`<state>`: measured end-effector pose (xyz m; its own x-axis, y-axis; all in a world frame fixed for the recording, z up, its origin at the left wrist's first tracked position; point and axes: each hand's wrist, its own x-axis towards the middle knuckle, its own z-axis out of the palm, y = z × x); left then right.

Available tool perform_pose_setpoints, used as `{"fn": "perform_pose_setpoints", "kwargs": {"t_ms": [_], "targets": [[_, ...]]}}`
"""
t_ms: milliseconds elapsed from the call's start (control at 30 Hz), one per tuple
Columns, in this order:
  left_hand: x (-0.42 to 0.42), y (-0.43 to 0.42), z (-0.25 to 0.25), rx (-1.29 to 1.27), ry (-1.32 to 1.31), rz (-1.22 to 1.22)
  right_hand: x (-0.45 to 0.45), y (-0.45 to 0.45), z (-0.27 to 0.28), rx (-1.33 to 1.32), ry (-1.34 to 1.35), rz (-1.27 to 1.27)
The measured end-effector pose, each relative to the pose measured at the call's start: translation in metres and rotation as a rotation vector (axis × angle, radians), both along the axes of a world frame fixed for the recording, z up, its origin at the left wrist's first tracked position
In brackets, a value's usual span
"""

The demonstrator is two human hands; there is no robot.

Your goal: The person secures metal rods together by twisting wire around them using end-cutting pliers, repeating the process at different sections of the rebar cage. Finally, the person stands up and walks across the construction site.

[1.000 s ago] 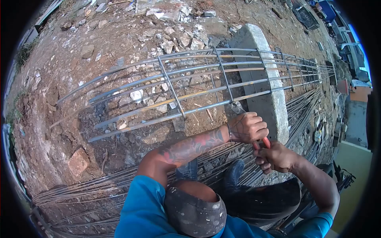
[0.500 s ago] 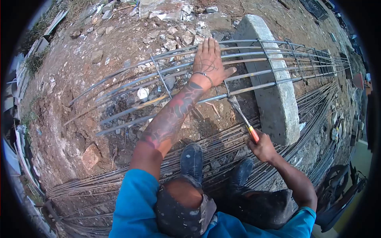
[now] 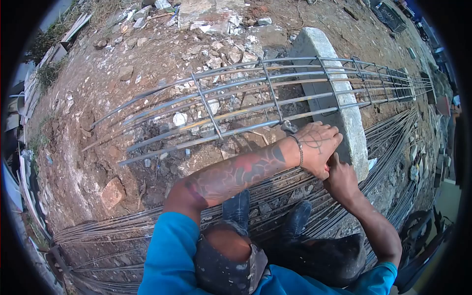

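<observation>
A pair of pincers (image 3: 289, 127) has its metal head at the lower bar of a rebar cage (image 3: 246, 129), by a cross stirrup. Its red and yellow handles are mostly hidden under my hands. My right hand (image 3: 341, 183) is closed around the handle end. My left hand (image 3: 317, 146), with a bracelet at the wrist, is closed over the handles just ahead of the right, its fingers curled and partly hidden. The two hands touch. The cage's long bars rest across a concrete block (image 3: 361, 147), and several stirrups cross them.
Bundles of loose rebar (image 3: 123, 227) lie on the ground across my feet and along the right side. My boots (image 3: 237, 206) stand among them. Stones and rubble (image 3: 114, 192) are scattered over the dirt. A dark crate (image 3: 391, 17) sits at the far right.
My left hand has left the cage bars and moved down and right onto the pincers' handles. The right hand has shifted slightly right. The cage's near end sits a little differently, its stirrups now uncovered.
</observation>
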<state>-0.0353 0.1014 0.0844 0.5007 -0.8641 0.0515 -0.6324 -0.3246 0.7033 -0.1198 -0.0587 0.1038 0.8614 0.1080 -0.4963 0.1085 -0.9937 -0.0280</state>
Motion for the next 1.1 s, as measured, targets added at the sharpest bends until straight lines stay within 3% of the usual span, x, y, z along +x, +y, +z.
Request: {"fn": "perform_pose_setpoints", "kwargs": {"t_ms": [33,133,200,300,367,400,500,600,767,833,900,967,1000,1033,1100], "targets": [[-0.004,-0.006,-0.015,0.057,-0.086,-0.012,0.004,0.002,0.007,-0.005,0.001,0.000],[-0.003,-0.016,-0.034,0.033,0.051,0.003,0.005,0.001,0.016,-0.159,-0.237,0.151],[-0.009,-0.014,-0.053,-0.337,-0.264,0.224,0.005,0.013,0.033,-0.134,-0.231,0.172],[-0.018,-0.005,-0.060,-0.413,-0.449,0.189,0.005,0.015,0.061,-0.019,-0.118,0.245],[-0.021,-0.001,-0.067,-0.490,-0.525,0.190,0.013,0.001,0.048,0.734,0.684,-0.710],[-0.024,0.000,-0.069,-0.538,-0.560,0.178,0.008,0.006,0.041,1.028,0.910,-1.030],[-0.025,0.006,-0.084,-0.641,-0.651,0.164,-0.012,0.021,0.004,1.045,1.000,-1.136],[-0.026,0.009,-0.098,-0.676,-0.817,0.048,-0.026,0.033,-0.021,1.007,0.841,-1.015],[-0.028,0.011,-0.065,-0.543,-0.757,0.062,-0.024,0.021,-0.017,0.742,0.719,-0.764],[-0.027,0.012,-0.042,0.044,-0.352,-0.157,-0.033,0.014,-0.028,0.427,-0.030,-0.075],[-0.015,-0.008,-0.039,0.063,-0.201,-0.156,-0.033,0.018,-0.023,0.286,-0.096,-0.061],[-0.021,-0.015,-0.060,-0.163,-0.361,0.058,-0.021,0.016,-0.007,-0.010,-0.262,-0.028],[-0.025,-0.016,-0.072,-0.165,-0.367,0.057,-0.023,0.020,0.006,-0.026,-0.257,0.058],[-0.031,-0.012,-0.079,-0.328,-0.564,0.106,-0.020,0.016,0.019,-0.030,-0.255,0.053],[-0.031,-0.006,-0.087,-0.591,-0.836,0.162,-0.010,0.006,0.034,0.556,0.398,-0.324]]}}
